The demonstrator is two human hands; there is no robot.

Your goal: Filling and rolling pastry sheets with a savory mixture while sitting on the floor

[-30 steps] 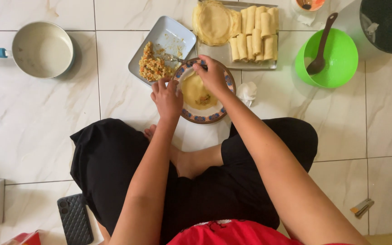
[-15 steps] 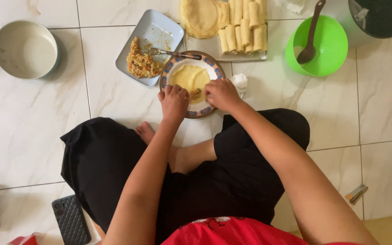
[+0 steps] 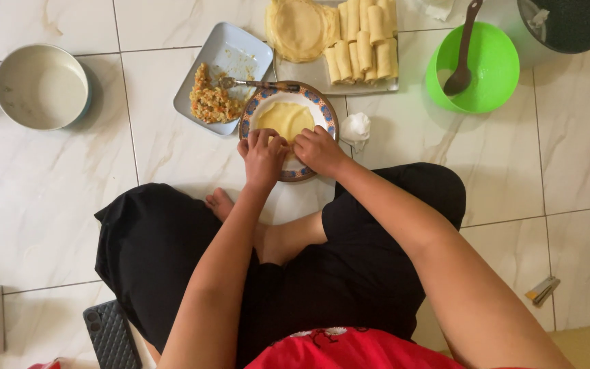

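we held both arms stretched forward, our left hand [image 3: 262, 152] and right hand [image 3: 317, 149] side by side, palms down, fingers curled and pressing downward together.

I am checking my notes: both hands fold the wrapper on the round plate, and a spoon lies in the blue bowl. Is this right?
Not quite: the head view shows the bowl is green, not blue. The spoon does lie in it, and the left hand and right hand fold the wrapper on the round plate.

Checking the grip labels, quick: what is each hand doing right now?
Left hand: fingers curled onto the wrapper.
Right hand: likewise pinching the wrapper's near edge.
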